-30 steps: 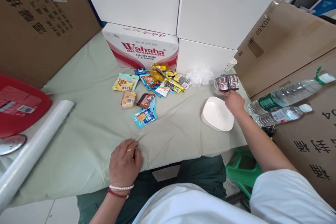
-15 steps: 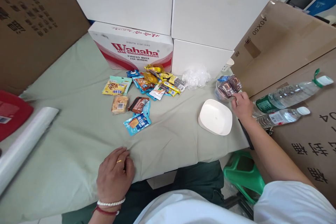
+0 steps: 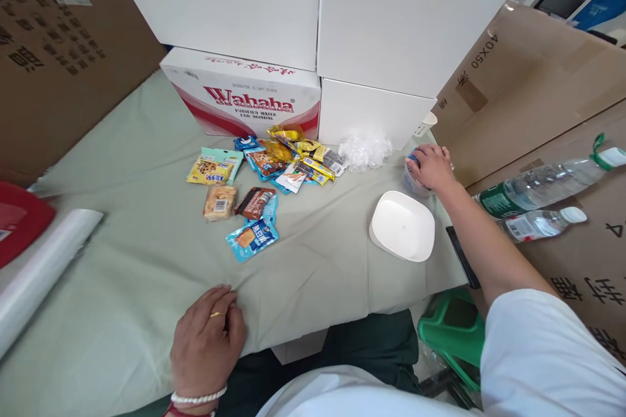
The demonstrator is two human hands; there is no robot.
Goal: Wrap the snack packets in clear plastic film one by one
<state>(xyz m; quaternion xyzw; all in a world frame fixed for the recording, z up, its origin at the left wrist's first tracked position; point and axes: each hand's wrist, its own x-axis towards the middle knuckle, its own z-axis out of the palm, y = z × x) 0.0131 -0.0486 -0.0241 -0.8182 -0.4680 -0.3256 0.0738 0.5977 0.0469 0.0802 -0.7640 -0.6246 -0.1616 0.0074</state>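
My right hand reaches over a small clear plastic tub at the table's right side. Its fingers curl down over the tub's top, and what they grip is hidden under the palm. A bit of blue wrapper shows at the fingertips. Just in front of the tub stands a white plastic bowl with nothing in it. My left hand lies palm down on the cloth near the front edge, fingers loosely bent and holding nothing. Beyond it are a blue snack packet, a brown packet and a wrapped pastry.
A pile of snack packets lies before the Wahaba-style printed carton. Crumpled clear plastic sits beside it. Two water bottles are at the right, a white roll at the left, and a green stool below.
My right hand has moved up and left from the tub's near edge to over its top, covering the brown packets seen there before. My left hand stays resting on the cloth.
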